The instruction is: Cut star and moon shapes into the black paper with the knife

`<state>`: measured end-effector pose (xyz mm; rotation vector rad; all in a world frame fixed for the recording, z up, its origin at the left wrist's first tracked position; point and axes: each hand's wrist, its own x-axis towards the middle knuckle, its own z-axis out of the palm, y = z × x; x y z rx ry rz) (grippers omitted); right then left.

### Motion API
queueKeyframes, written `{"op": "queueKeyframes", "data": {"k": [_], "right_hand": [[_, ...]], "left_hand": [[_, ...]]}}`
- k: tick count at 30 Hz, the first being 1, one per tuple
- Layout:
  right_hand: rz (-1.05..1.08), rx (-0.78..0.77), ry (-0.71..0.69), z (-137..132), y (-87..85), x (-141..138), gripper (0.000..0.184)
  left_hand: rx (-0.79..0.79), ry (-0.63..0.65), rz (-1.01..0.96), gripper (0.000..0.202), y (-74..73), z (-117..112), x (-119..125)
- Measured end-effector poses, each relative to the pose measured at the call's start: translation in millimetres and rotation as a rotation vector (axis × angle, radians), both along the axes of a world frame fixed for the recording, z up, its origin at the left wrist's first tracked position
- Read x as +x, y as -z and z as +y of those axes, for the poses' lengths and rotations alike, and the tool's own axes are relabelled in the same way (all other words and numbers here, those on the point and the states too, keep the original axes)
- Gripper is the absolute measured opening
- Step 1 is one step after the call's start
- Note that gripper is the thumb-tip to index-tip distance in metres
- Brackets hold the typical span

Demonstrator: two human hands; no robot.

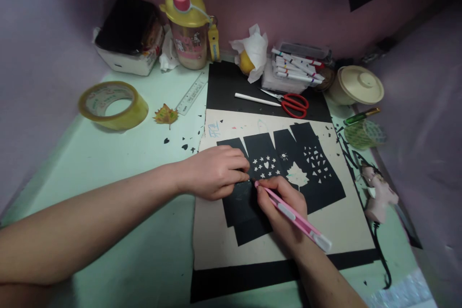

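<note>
A black paper sheet (310, 178) with cut-out stars, a heart, a tree and triangle shapes lies on a beige board (342, 226) at the centre of the pale green desk (108, 163). My left hand (214, 172) rests on the paper's left panel, fingers curled and pressing it down. My right hand (281, 204) grips a pink craft knife (294, 216) like a pen, its tip touching the black paper just below my left fingertips.
Red-handled scissors (294, 103), a white pen (256, 99), markers (296, 67), a lidded bowl (357, 85) and a yellow bottle (189, 24) stand at the back. A tape roll (113, 105), a leaf (166, 115) and a ruler (191, 94) lie left. Black scraps dot the desk.
</note>
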<state>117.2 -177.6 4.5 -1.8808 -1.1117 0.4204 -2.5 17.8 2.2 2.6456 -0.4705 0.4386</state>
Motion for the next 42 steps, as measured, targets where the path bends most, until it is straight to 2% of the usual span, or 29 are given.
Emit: {"op": "queueKeyframes", "data": {"k": [9, 16, 19, 22, 25, 29, 33, 42], "right_hand": [[0.019, 0.053, -0.031, 1, -1.5, 0, 0.007], [0.009, 0.121, 0.100, -2, -4.7, -4, 0.007], [0.074, 0.054, 0.094, -7, -12.1, 5, 0.003], [0.153, -0.025, -0.060, -8, -25.9, 27, 0.007], [0.104, -0.033, -0.332, 2, -36.6, 53, 0.015], [0.119, 0.037, -0.629, 24, -30.5, 72, 0.019], [0.102, 0.134, -0.721, 33, -15.2, 71, 0.022], [0.059, 0.095, -0.780, 26, -6.8, 74, 0.025]], "left_hand": [[-0.002, 0.002, 0.008, 0.034, -0.7, -1, 1], [0.026, 0.016, 0.022, 0.031, -2.1, 1, -1], [0.024, 0.042, 0.021, 0.031, -1.5, 2, -1], [0.023, 0.048, 0.018, 0.031, -1.2, 2, -2], [0.030, 0.040, 0.012, 0.031, -1.4, 2, -2], [0.035, 0.035, 0.020, 0.030, -1.7, 2, -2], [0.030, 0.037, 0.033, 0.029, -1.4, 3, -2], [0.015, 0.046, 0.074, 0.027, -0.9, 4, -1]]}}
